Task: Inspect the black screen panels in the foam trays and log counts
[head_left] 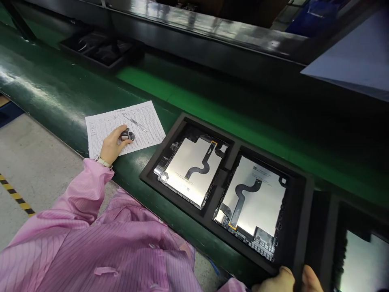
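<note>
Head view, nearest first: the pink striped garment [121, 251] fills the lower left, with floor [57, 140] beside it. The right hand [278, 282] is at the bottom edge, partly cut off, closed on the near right corner of the foam tray [304, 227], thumb and fingertips on opposite sides of its dark rail. How hard it presses, I cannot tell.

Two silver-backed panels lie in this tray, one per compartment, each with a black ribbon cable bent in an S. The right panel [270, 202] has its orange-edged connector at the near end; the left panel [179, 162] has its own at the far end. Just right of the tray is a second tray [334, 219], cut off by the picture, with another panel [364, 259] inside.

Farther left, the left hand [112, 147], a pale band [104, 162] on its wrist, has thumb and fingers clamped on a small dark object [126, 135] with pale lettering and a shiny rounded end. It is held over the printed sheet [146, 109], where a slim pen [137, 123] lies on the ruled rows. The sheet rests on the green desk [75, 91], near the foam tray's left corner.

Beyond, a dark tray [106, 63] holds clear, glossy pieces, and a metal beam [212, 28] crosses behind.
</note>
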### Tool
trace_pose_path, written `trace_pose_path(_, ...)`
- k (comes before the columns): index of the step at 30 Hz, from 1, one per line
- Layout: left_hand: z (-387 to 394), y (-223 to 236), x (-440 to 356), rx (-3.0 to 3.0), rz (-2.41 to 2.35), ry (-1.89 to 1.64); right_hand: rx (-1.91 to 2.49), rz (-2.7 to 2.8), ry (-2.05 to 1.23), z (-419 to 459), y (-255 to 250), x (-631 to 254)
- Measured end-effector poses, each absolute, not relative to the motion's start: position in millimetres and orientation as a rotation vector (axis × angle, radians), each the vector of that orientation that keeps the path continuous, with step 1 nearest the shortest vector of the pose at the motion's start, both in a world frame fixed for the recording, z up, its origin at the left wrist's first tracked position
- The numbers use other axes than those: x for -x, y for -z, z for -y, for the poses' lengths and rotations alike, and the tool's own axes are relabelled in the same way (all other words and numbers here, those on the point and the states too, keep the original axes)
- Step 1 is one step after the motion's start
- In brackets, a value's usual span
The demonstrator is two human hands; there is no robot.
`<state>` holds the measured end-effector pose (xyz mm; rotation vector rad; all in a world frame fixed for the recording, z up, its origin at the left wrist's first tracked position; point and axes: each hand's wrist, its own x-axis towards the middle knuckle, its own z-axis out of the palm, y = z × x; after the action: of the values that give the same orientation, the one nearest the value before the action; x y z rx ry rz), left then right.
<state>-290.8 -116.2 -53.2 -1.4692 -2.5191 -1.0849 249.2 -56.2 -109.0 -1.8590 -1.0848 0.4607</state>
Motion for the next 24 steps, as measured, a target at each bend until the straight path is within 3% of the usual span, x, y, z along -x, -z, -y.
trace_pose_path(11, 113, 56, 294, 1.489, 2.529, 1.102, 1.767, 1.037, -0.178, 55, 88, -224)
trace_pose_path(15, 113, 58, 294, 1.489, 2.524, 1.114, 1.703, 1.128, 0.11, 60, 75, -206)
trace_pose_path(17, 113, 60, 296, 1.495, 2.523, 1.125, 1.61, 1.194, 0.151, 64, 56, -189)
trace_pose_path(24, 119, 60, 295, 1.599, 2.373, 1.275, 1.034, 1.783, -0.275, 110, -72, -126)
